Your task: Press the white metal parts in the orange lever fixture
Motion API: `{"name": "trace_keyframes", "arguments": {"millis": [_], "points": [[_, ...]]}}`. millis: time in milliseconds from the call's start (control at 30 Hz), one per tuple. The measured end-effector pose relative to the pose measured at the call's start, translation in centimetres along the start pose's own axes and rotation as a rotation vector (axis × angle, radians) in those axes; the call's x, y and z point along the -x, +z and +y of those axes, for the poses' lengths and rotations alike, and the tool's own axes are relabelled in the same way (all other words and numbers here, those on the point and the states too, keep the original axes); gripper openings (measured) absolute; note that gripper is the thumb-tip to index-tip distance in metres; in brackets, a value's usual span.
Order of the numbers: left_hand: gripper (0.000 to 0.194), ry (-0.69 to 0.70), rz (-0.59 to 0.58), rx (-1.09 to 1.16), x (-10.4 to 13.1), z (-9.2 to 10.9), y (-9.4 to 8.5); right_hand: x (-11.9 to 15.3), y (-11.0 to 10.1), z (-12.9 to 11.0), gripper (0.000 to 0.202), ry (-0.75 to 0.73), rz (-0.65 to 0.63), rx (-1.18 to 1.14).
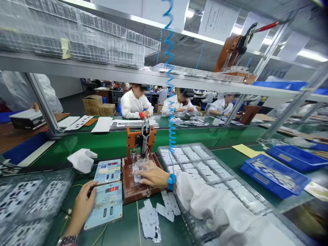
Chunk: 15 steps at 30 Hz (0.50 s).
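The right hand [153,177] lies flat on the small press [139,164], a brown stand with a clear plate, in the middle of the green surface [112,143]. Its fingers are stretched out and spread a little on the clear plate, not closed around anything. A blue band [171,181] sits on that wrist, and a white sleeve [217,205] covers the arm. The left hand [83,205] rests near the front edge of the surface, at the left side of the lower counter box [105,204], which shows red numbers. Its fingers are curled, with the thumb touching the box edge; I cannot tell if it holds something. A second counter box [108,171] lies just behind the first one. Small white pieces [156,217] lie loose on the surface just in front of the press. A clear tray [205,171] full of little pockets lies to the right of the press, under the right arm. A blue bin [275,176] sits toward the right edge. A crumpled white cloth [82,159] lies left of the press. A blue curly cord [169,85] hangs down over the press. People in white coats sit at the far side.
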State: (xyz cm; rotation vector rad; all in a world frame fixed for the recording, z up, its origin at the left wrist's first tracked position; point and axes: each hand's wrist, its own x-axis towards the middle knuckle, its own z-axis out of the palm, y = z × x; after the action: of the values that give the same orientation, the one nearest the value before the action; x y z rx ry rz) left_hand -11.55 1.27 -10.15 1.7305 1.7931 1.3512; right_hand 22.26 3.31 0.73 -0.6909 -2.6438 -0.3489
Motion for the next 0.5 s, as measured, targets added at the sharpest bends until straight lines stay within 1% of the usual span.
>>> {"name": "trace_keyframes", "arguments": {"millis": [100, 167, 233, 300, 400, 433, 467, 500], "points": [[0.040, -0.006, -0.006, -0.020, 0.0, -0.1, 0.0, -0.7, 0.3, -1.0, 0.037, 0.024, 0.051, 0.045], [0.040, -0.012, -0.010, -0.027, 0.0, 0.0, -0.1, -1.1, 0.4, -1.1, 0.044, 0.018, 0.106, 0.043], [0.041, -0.023, -0.016, -0.032, 0.0, 0.1, -0.2, -1.4, 0.3, -1.0, 0.050, 0.033, 0.130, 0.038], [0.041, -0.036, -0.020, -0.037, -0.1, 0.1, -0.3, -1.4, 0.1, -0.9, 0.049, 0.074, 0.068, 0.043], [0.044, -0.062, -0.029, -0.046, -0.2, 0.3, -0.4, -0.4, -0.5, -1.0, 0.047, 0.123, -0.121, 0.078], [0.045, -0.076, -0.033, -0.053, -0.2, 0.4, -0.4, 0.2, -0.7, -1.1, 0.047, 0.138, -0.161, 0.086], [0.046, -0.091, -0.039, -0.060, -0.3, 0.5, -0.5, 1.0, -0.9, -1.2, 0.047, 0.158, -0.174, 0.087], [0.047, -0.107, -0.046, -0.066, -0.3, 0.6, -0.5, 1.9, -1.2, -1.2, 0.047, 0.188, -0.157, 0.084]]}}
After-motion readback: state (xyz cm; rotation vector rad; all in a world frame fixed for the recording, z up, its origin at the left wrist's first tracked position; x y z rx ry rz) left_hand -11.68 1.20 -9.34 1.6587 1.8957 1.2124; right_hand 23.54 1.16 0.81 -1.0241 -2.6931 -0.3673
